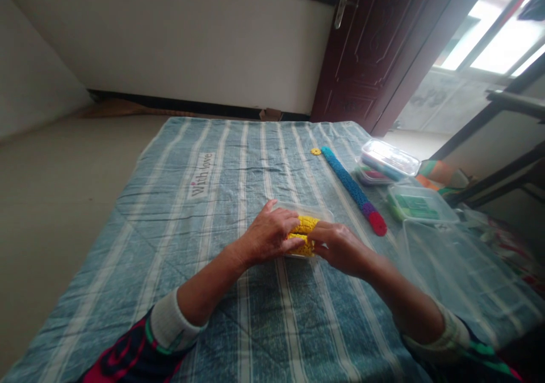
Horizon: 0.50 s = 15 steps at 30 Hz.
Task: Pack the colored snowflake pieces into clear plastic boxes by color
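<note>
My left hand [269, 234] and my right hand [338, 249] meet over a yellow beaded roll [303, 236], their fingers curled around it from both sides. The roll sits in or on a shallow clear plastic box [307, 210], whose far rim shows past my fingers and whose base is mostly hidden by my hands. Beyond my right hand lies a long blue beaded strip [346, 181] with purple and red at its near end. A small yellow flower-shaped piece [315, 151] lies near its far tip.
A blue-and-white striped cover [170, 247] spreads under everything. To the right stand several clear plastic boxes [389, 160] holding coloured pieces, and a large clear lid [443, 269] lies near my right arm. A door and bright window stand behind, with bare floor at the left.
</note>
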Each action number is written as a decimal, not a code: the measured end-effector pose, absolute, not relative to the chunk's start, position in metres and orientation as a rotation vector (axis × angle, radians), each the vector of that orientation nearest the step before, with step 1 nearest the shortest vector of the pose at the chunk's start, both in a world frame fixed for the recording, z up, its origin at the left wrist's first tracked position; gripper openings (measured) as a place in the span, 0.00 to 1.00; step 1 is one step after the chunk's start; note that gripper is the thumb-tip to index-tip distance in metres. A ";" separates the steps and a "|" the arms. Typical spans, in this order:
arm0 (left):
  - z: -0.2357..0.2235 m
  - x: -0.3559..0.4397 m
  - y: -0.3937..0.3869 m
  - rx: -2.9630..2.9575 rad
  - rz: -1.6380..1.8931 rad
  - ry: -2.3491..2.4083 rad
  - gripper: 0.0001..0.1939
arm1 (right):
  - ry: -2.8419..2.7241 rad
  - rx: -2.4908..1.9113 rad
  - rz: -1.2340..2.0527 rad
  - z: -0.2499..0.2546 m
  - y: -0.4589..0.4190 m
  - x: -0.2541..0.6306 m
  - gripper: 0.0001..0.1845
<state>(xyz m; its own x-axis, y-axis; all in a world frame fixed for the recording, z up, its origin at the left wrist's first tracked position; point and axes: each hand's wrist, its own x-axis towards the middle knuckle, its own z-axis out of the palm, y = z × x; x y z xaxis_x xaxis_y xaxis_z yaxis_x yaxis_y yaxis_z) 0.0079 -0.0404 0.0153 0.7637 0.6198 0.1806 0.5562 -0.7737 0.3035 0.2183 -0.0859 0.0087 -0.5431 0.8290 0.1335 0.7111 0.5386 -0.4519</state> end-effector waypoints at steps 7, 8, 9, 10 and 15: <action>0.015 0.007 -0.041 2.777 0.466 0.912 0.13 | -2.524 -1.328 0.340 0.005 -0.087 0.218 0.10; 0.016 0.007 -0.042 2.787 0.498 0.906 0.12 | -2.527 -1.328 0.337 0.004 -0.087 0.218 0.10; 0.017 0.008 -0.043 2.796 0.532 0.890 0.11 | -2.524 -1.327 0.336 0.003 -0.087 0.219 0.10; 0.018 0.008 -0.044 2.801 0.560 0.857 0.09 | -2.518 -1.324 0.341 0.002 -0.087 0.219 0.10; 0.023 0.011 -0.054 2.767 0.572 0.552 0.01 | -2.407 -1.272 0.425 0.004 -0.088 0.217 0.07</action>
